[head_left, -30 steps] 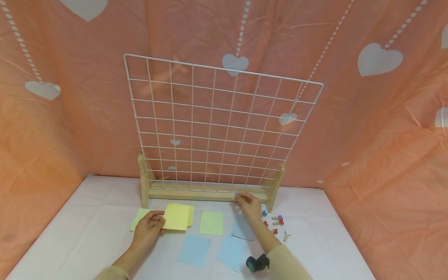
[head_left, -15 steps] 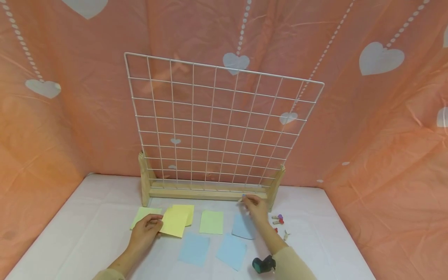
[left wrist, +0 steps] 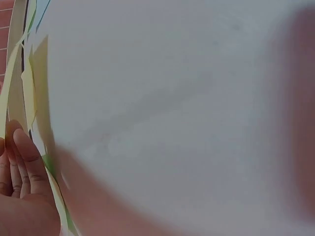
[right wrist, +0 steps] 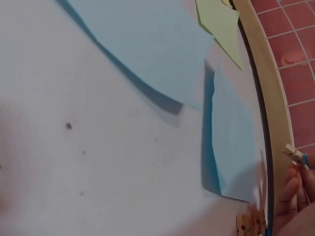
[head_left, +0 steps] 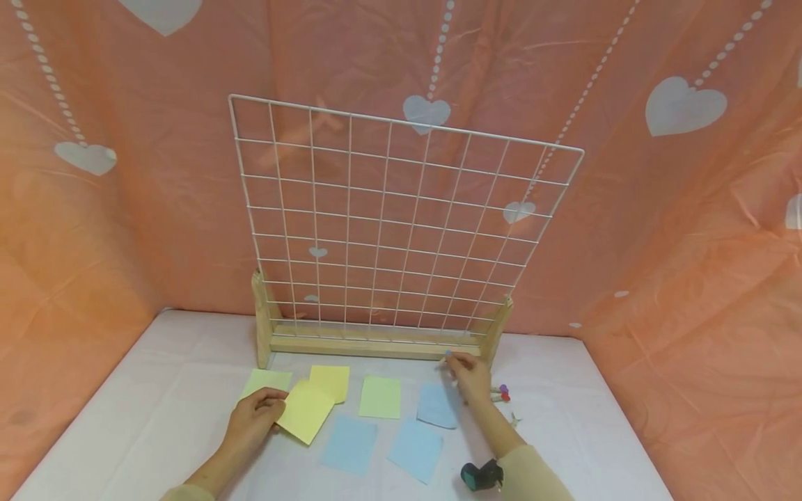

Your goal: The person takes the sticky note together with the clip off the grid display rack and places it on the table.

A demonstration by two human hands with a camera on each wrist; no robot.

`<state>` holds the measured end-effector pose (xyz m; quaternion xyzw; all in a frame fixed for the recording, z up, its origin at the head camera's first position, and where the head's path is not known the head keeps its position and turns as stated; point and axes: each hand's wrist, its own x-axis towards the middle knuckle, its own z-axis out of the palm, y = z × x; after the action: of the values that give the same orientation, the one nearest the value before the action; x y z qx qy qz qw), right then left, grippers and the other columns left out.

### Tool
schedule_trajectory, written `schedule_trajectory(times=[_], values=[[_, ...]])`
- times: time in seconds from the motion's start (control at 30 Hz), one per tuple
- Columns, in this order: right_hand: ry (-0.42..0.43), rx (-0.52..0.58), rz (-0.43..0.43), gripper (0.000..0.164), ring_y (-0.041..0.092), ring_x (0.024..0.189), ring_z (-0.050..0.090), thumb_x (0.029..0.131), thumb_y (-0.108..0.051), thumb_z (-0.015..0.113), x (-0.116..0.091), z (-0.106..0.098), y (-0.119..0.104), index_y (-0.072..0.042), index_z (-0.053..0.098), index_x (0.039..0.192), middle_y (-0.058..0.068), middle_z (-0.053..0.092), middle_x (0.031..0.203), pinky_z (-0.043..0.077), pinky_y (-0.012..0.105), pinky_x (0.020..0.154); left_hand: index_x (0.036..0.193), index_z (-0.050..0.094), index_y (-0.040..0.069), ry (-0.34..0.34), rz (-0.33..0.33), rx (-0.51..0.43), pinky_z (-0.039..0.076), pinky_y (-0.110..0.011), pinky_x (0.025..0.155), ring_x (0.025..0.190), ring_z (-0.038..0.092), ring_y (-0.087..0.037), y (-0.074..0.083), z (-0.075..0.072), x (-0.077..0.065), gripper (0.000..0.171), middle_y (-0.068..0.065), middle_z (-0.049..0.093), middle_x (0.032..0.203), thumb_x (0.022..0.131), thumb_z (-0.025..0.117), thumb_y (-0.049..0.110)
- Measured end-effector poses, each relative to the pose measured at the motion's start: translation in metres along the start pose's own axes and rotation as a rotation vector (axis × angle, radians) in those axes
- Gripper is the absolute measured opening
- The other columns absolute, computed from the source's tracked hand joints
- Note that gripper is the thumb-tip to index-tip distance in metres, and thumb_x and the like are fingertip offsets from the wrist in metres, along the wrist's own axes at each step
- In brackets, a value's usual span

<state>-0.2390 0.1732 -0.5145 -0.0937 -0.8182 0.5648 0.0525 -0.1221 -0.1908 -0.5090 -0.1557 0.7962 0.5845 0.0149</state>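
Note:
My left hand (head_left: 255, 417) pinches a yellow sticky note (head_left: 307, 413) at its left edge, holding it tilted. The note overlaps a second yellow note (head_left: 332, 383) in the head view. At the left wrist view's edge, the fingers (left wrist: 29, 155) are seen around the note's edge. My right hand (head_left: 471, 377) pinches a small wooden clothespin (right wrist: 294, 154) with a blue decoration between thumb and fingertips, close to the wooden base (head_left: 376, 347) of the white wire grid (head_left: 391, 223). Below that hand lies a blue note (head_left: 436, 406).
Green notes (head_left: 380, 398) and further blue notes (head_left: 351, 445) lie on the white table. More clothespins (head_left: 501, 396) with coloured decorations lie right of the right hand, partly hidden by it. A black device (head_left: 481, 476) shows beside the right sleeve. Orange cloth surrounds the table.
My left hand has drawn the yellow note left and nearer to me, turning it, which uncovers more of the second yellow note. My right hand has shifted right with the clothespin.

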Motion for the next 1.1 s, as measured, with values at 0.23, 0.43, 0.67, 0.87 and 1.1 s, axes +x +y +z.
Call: schedule_trajectory(times=[0.23, 0.43, 0.67, 0.87, 1.1], values=[[-0.012, -0.070, 0.059, 0.032, 0.009, 0.042, 0.044, 0.089, -0.030, 0.067, -0.001, -0.007, -0.001, -0.004, 0.070, 0.107, 0.007, 0.066, 0.073, 0.036, 0.020, 0.037, 0.111, 0.062, -0.007, -0.005, -0.007, 0.052, 0.050, -0.021, 0.055, 0.066, 0.054, -0.008, -0.003, -0.005, -0.004, 0.027, -0.004, 0.064, 0.085, 0.086, 0.055, 0.003], [-0.010, -0.097, 0.039, 0.031, 0.010, 0.048, 0.047, 0.088, -0.026, 0.066, 0.000, -0.010, 0.002, -0.001, 0.070, 0.106, 0.002, 0.063, 0.068, 0.038, 0.022, 0.038, 0.110, 0.063, -0.006, -0.018, -0.022, 0.062, 0.048, -0.021, 0.054, 0.062, 0.052, -0.008, -0.006, -0.009, -0.007, 0.027, -0.002, 0.062, 0.080, 0.086, 0.054, 0.004], [-0.019, -0.111, 0.031, 0.029, 0.009, 0.050, 0.049, 0.088, -0.025, 0.066, 0.000, -0.012, 0.003, -0.001, 0.071, 0.104, 0.003, 0.064, 0.067, 0.039, 0.022, 0.041, 0.105, 0.066, -0.002, -0.011, -0.035, 0.103, 0.045, -0.019, 0.054, 0.061, 0.050, -0.007, -0.007, -0.011, -0.011, 0.024, -0.001, 0.062, 0.077, 0.086, 0.053, 0.005], [-0.034, -0.131, 0.029, 0.030, 0.008, 0.052, 0.050, 0.088, -0.025, 0.066, -0.001, -0.014, 0.004, -0.001, 0.071, 0.104, 0.002, 0.063, 0.065, 0.039, 0.020, 0.041, 0.102, 0.067, -0.001, -0.021, -0.001, 0.148, 0.039, -0.017, 0.055, 0.058, 0.045, -0.005, -0.009, -0.011, -0.014, 0.022, 0.000, 0.058, 0.073, 0.086, 0.055, 0.007], [-0.073, -0.164, 0.059, 0.032, 0.008, 0.047, 0.044, 0.091, -0.024, 0.063, -0.002, -0.019, 0.002, 0.003, 0.069, 0.107, 0.001, 0.056, 0.059, 0.040, 0.020, 0.038, 0.100, 0.068, 0.002, -0.031, 0.043, 0.238, 0.042, -0.018, 0.060, 0.061, 0.050, -0.005, -0.010, -0.015, -0.018, 0.019, -0.001, 0.062, 0.079, 0.087, 0.057, 0.009]])
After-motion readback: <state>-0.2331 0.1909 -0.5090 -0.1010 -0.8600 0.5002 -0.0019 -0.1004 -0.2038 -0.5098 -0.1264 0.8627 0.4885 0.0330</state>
